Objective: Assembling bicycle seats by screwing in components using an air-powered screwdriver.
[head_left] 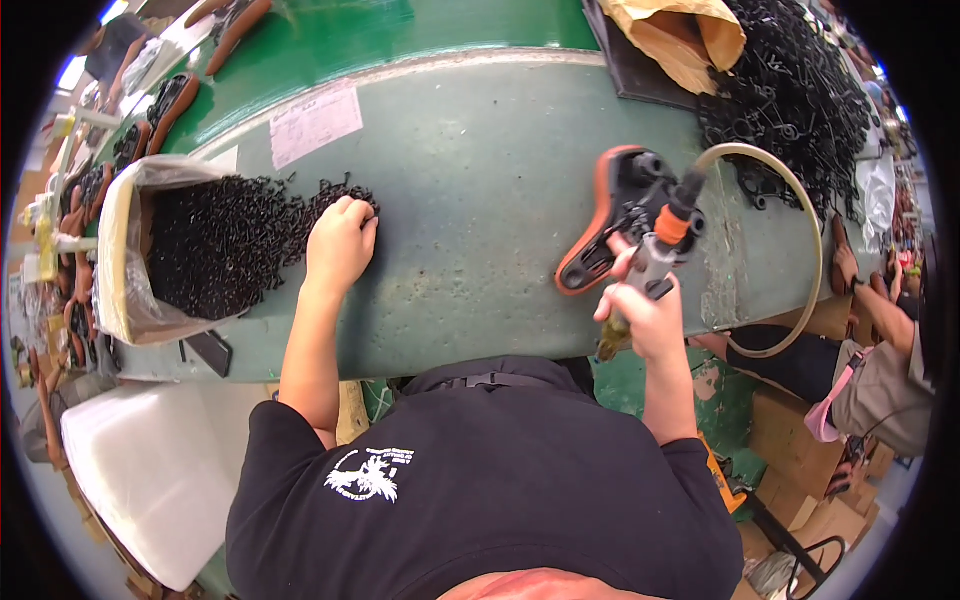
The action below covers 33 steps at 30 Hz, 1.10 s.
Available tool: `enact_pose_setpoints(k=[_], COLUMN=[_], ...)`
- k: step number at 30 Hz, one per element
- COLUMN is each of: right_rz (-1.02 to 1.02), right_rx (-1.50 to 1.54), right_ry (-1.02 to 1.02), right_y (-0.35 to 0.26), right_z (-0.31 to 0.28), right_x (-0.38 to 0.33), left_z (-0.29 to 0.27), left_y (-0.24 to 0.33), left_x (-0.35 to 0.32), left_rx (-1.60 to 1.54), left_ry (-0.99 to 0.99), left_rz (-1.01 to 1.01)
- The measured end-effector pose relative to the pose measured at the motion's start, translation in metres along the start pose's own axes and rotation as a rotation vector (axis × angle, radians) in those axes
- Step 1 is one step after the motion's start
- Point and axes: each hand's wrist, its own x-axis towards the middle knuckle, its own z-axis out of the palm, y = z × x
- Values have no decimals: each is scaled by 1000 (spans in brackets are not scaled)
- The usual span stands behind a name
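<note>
My left hand point(340, 245) rests fingers-down on the edge of a spill of small black metal parts point(235, 240) that pours out of a plastic-lined bag point(125, 250) on the green table point(480, 180). My right hand point(645, 315) grips a pneumatic screwdriver point(655, 255) with an orange collar and a pale air hose point(800, 210). The tool's tip points at an upturned black-and-orange bicycle saddle point(615, 215) lying on the table.
A big heap of black wire saddle rails point(790, 90) and a brown paper bag point(680, 35) lie at the back right. More saddles point(170, 100) line the far left. A seated person point(880, 380) is at the right, beside cardboard boxes point(790, 440). A white seat point(160, 470) stands at lower left.
</note>
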Motion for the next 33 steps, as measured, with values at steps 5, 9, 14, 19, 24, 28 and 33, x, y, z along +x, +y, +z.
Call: enact_pose_setpoints(k=[5,9,14,19,24,28,33], right_rz=[207,239,-252,-853,-960,-973,-977], right_rx=[-32,-127,141,343,274,266,326], right_ry=[-293,-358,-319,-424,-474,-544,-531], right_y=[-5,-27,-70,-88,-88,-84,-79], right_z=[28,23,21,60,71,64,65], right_x=[-24,-30,-36,-17,-5,-3,-4], left_z=[-1,-12,-8,1,11,15,13], left_y=[-7,8,61,136,158,160,152], left_x=[-4,-3,-13,-26,-32,-26,-16], left_rx=[-112,-153,-1292,-2194,-2300,-2184,-2092], left_ry=[38,106,30,-547,-623,-543,-663], left_rz=[-115,-135,-346,-549,-381,-230,-202])
